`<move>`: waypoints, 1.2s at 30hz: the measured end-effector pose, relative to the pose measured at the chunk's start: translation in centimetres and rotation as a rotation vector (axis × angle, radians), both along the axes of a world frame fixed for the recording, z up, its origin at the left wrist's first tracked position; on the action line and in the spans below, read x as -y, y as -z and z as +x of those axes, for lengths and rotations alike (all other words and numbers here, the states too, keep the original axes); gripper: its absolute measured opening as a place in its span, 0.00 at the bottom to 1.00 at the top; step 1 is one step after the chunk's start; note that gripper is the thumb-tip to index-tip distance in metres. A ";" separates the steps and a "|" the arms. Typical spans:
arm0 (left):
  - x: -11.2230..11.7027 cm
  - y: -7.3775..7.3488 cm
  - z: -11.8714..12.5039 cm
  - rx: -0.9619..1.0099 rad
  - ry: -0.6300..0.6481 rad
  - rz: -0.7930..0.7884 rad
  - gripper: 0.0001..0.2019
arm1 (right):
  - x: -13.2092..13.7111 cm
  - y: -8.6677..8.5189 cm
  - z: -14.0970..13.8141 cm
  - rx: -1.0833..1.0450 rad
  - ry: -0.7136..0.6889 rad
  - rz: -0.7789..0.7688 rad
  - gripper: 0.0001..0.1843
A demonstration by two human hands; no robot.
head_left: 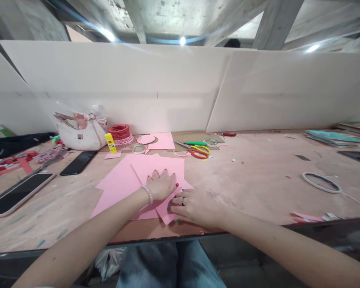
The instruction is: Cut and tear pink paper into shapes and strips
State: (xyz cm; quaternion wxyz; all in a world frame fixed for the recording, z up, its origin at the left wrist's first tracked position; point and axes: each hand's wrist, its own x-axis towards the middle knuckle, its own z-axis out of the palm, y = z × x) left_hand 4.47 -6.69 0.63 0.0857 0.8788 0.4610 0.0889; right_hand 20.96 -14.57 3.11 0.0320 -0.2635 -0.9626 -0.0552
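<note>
Several overlapping sheets of pink paper (pixel 120 180) lie near the table's front edge. My left hand (pixel 160 187), with a beaded bracelet at the wrist, presses flat on them with its fingers spread. My right hand (pixel 195 206), wearing a ring, rests with outstretched fingers on the right edge of a smaller pink paper piece (pixel 167 214). That piece lies at an angle on top of the sheets, partly covered by both hands. Beyond the hands are scissors with orange-and-yellow handles (pixel 199 151) and a green-handled tool (pixel 195 143).
A yellow glue stick (pixel 111 143) stands beside red cord coils (pixel 120 132) and a white handbag (pixel 81 134). Two phones, one black (pixel 79 163) and one light-rimmed (pixel 21 195), lie left. A white ring (pixel 321 183) and paper stack (pixel 333 138) are right. White panels (pixel 123 80) wall the back.
</note>
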 end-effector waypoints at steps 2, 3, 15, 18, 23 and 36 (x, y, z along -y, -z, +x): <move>-0.4 0.7 -0.5 -0.057 -0.041 0.016 0.27 | -2.7 -0.3 0.2 0.010 0.185 -0.029 0.13; -0.5 0.9 -0.8 -0.082 -0.049 0.024 0.27 | -4.6 -0.5 0.7 -0.006 0.291 -0.004 0.13; -0.9 1.2 -1.3 -0.125 0.011 0.057 0.29 | -23.8 -1.1 11.1 -0.016 1.109 0.025 0.18; -0.7 1.2 -1.3 -0.119 0.008 0.067 0.29 | -24.9 -0.6 11.6 -0.005 1.100 -0.022 0.18; -0.8 1.3 -1.3 -0.121 0.021 0.079 0.29 | -24.2 -0.6 11.6 -0.103 1.102 -0.040 0.19; -0.9 1.2 -1.2 -0.129 0.006 0.088 0.31 | -14.7 -1.9 6.8 -0.762 0.902 -0.608 0.14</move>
